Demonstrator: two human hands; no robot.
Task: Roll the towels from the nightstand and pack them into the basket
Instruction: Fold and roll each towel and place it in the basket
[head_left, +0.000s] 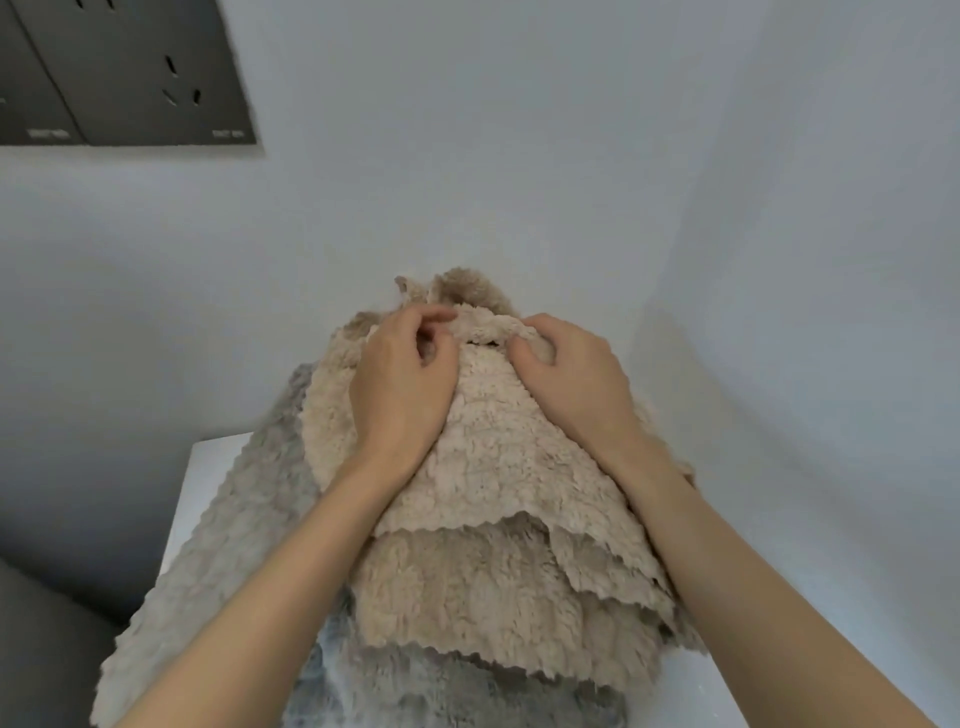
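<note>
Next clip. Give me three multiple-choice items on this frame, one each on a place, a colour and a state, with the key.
1. Where do the left hand and right hand hold the top towel?
A. its far edge
B. its near scalloped edge
C. its left side

2. What colour is the top towel?
A. blue
B. beige
C. white

3. What state is the top towel in?
A. fully rolled
B. crumpled into a ball
C. mostly flat, only its far edge curled

Key: 1 A, both hands pinch the edge farthest from the camera. 2 B, its fluffy surface is beige. 3 C, it lies spread over the other towels with only the far edge turned over.
</note>
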